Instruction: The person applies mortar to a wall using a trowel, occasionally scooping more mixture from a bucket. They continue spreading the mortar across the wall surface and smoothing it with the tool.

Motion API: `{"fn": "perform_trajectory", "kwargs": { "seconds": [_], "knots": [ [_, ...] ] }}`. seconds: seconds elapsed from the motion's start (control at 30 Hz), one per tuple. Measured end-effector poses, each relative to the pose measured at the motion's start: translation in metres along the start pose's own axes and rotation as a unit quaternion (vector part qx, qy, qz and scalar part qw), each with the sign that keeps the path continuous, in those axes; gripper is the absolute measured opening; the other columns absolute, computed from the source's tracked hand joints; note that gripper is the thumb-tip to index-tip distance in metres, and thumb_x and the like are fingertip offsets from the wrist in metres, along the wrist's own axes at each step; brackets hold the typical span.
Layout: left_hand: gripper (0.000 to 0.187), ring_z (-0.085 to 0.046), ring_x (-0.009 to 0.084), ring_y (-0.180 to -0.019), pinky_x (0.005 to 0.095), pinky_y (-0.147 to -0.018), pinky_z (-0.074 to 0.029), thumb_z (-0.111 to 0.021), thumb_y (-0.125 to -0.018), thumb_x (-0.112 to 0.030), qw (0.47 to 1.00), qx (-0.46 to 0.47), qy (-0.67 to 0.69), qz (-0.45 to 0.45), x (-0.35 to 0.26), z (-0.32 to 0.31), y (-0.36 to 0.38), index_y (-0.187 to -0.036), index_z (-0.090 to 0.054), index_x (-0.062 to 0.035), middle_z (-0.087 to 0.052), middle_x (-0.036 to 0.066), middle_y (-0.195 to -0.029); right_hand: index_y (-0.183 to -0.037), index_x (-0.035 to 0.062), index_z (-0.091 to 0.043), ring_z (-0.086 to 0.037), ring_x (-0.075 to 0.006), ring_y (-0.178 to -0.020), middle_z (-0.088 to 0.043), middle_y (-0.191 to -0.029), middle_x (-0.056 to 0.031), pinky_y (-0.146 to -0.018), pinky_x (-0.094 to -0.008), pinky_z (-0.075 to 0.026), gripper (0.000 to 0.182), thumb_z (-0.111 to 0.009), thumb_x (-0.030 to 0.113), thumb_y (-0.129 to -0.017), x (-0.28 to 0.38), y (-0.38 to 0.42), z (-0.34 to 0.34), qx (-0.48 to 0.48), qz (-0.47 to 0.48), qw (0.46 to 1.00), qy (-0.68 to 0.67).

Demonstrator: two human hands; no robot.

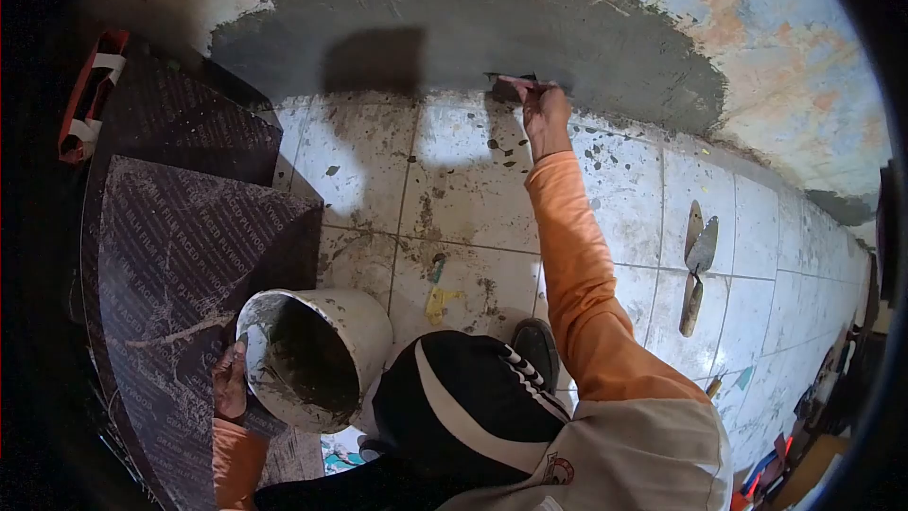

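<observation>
My right hand (547,117) is closed round a small flat tool (512,88) held against the foot of the wall, at the lower edge of the wet grey plaster (454,33). Down at the left, my left hand (230,380) grips the rim of a white bucket (369,322). The bucket is tilted, and dark grey residue coats its inside. A pointed trowel (701,251) with a wooden handle lies on the tiled floor (624,293), right of my right arm.
Dark printed plywood sheets (170,255) stand at the left beside a red object (93,99). Plaster crumbs and a yellow scrap (442,304) lie on the tiles. A dark shoe (536,350) shows near the bottom middle. Assorted items (771,468) lie at the lower right.
</observation>
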State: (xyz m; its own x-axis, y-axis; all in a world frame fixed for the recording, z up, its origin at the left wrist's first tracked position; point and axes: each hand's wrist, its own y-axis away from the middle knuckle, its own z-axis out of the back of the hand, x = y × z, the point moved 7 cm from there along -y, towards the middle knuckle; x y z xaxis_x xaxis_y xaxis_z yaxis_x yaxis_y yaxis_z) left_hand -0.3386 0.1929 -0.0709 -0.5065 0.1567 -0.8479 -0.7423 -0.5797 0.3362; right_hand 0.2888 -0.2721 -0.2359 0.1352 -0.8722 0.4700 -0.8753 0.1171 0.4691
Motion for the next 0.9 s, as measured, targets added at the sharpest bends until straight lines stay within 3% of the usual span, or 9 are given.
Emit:
{"fn": "perform_trajectory", "kwargs": {
  "seconds": [0.1,0.17,0.3,0.4,0.47,0.57,0.7,0.77,0.9],
  "knots": [
    [0.038,-0.063,0.0147,-0.108,0.0308,-0.098,-0.048,-0.065,-0.110,-0.031,0.997,-0.030,-0.048,0.046,-0.011,-0.005,0.004,-0.129,-0.073,0.0001,-0.074,0.005,-0.121,-0.108,-0.0082,-0.054,-0.070,-0.0365,-0.095,-0.063,-0.104,-0.0225,-0.093,-0.0551,-0.067,0.013,-0.046,0.003,-0.105,0.021,0.034,-0.039,0.090,-0.017,0.995,-0.051],
    [0.037,-0.063,0.0144,-0.108,0.0311,-0.097,-0.049,-0.064,-0.110,-0.031,0.999,-0.022,-0.007,0.038,-0.027,-0.019,0.007,-0.128,-0.074,-0.0002,-0.074,0.005,-0.121,-0.105,-0.0064,-0.058,-0.071,-0.0303,-0.091,-0.065,-0.106,-0.0171,-0.085,-0.0495,-0.068,0.010,-0.054,0.002,-0.102,0.052,0.104,-0.076,0.154,0.041,0.986,-0.040],
    [0.037,-0.065,0.0134,-0.102,0.0298,-0.092,-0.050,-0.062,-0.111,-0.032,0.997,-0.034,-0.069,0.016,-0.034,-0.016,0.007,-0.128,-0.074,-0.0013,-0.075,0.004,-0.118,-0.106,-0.0051,-0.060,-0.071,-0.0277,-0.093,-0.066,-0.104,-0.0144,-0.090,-0.0471,-0.067,0.010,-0.055,0.002,-0.102,0.047,0.174,-0.075,0.177,0.057,0.982,0.030],
    [0.036,-0.064,0.0134,-0.101,0.0299,-0.091,-0.049,-0.062,-0.111,-0.031,0.999,-0.018,-0.008,0.031,-0.032,-0.022,0.009,-0.127,-0.075,-0.0018,-0.075,0.003,-0.115,-0.108,-0.0020,-0.061,-0.072,-0.0267,-0.093,-0.067,-0.104,-0.0125,-0.089,-0.0442,-0.067,0.011,-0.053,0.005,-0.103,-0.021,0.152,-0.019,0.145,0.004,0.987,0.074],
    [0.035,-0.064,0.0122,-0.101,0.0296,-0.090,-0.049,-0.062,-0.111,-0.030,0.999,-0.017,0.004,0.045,-0.033,-0.023,0.010,-0.127,-0.075,-0.0010,-0.075,0.003,-0.114,-0.109,0.0012,-0.062,-0.072,-0.0263,-0.091,-0.067,-0.103,-0.0128,-0.083,-0.0413,-0.067,0.015,-0.050,0.010,-0.106,-0.089,0.125,0.019,0.053,-0.087,0.994,0.040],
    [0.035,-0.063,0.0107,-0.100,0.0288,-0.090,-0.049,-0.062,-0.111,-0.030,1.000,-0.019,0.005,0.001,-0.029,-0.021,0.009,-0.126,-0.075,-0.0001,-0.075,0.003,-0.114,-0.110,0.0024,-0.060,-0.072,-0.0280,-0.081,-0.068,-0.098,-0.0134,-0.077,-0.0413,-0.067,0.020,-0.048,0.018,-0.110,-0.161,0.110,0.010,0.046,-0.107,0.993,-0.011],
    [0.034,-0.063,0.0095,-0.100,0.0276,-0.090,-0.049,-0.062,-0.111,-0.029,0.998,-0.012,0.058,0.018,-0.007,-0.013,0.008,-0.124,-0.075,0.0000,-0.075,0.002,-0.114,-0.109,0.0018,-0.056,-0.070,-0.0317,-0.072,-0.067,-0.095,-0.0163,-0.072,-0.0453,-0.067,0.025,-0.045,0.024,-0.112,-0.219,0.079,-0.024,0.092,-0.086,0.991,0.045],
    [0.033,-0.062,0.0094,-0.099,0.0282,-0.089,-0.050,-0.062,-0.112,-0.030,0.998,-0.030,0.003,0.061,-0.020,-0.016,0.010,-0.123,-0.075,-0.0018,-0.075,0.001,-0.111,-0.111,0.0011,-0.056,-0.067,-0.0340,-0.067,-0.068,-0.096,-0.0185,-0.069,-0.0489,-0.066,0.027,-0.043,0.025,-0.112,-0.222,0.082,-0.036,-0.032,-0.043,0.998,0.018],
    [0.033,-0.063,0.0099,-0.097,0.0293,-0.088,-0.051,-0.061,-0.112,-0.031,0.997,-0.029,-0.021,0.063,-0.026,-0.020,0.010,-0.121,-0.076,-0.0033,-0.075,0.002,-0.109,-0.120,-0.0019,-0.058,-0.071,-0.0361,-0.085,-0.066,-0.114,-0.0213,-0.073,-0.0530,-0.067,0.028,-0.039,0.016,-0.110,-0.259,0.015,-0.046,0.050,-0.036,0.993,-0.098]
  ]
}}
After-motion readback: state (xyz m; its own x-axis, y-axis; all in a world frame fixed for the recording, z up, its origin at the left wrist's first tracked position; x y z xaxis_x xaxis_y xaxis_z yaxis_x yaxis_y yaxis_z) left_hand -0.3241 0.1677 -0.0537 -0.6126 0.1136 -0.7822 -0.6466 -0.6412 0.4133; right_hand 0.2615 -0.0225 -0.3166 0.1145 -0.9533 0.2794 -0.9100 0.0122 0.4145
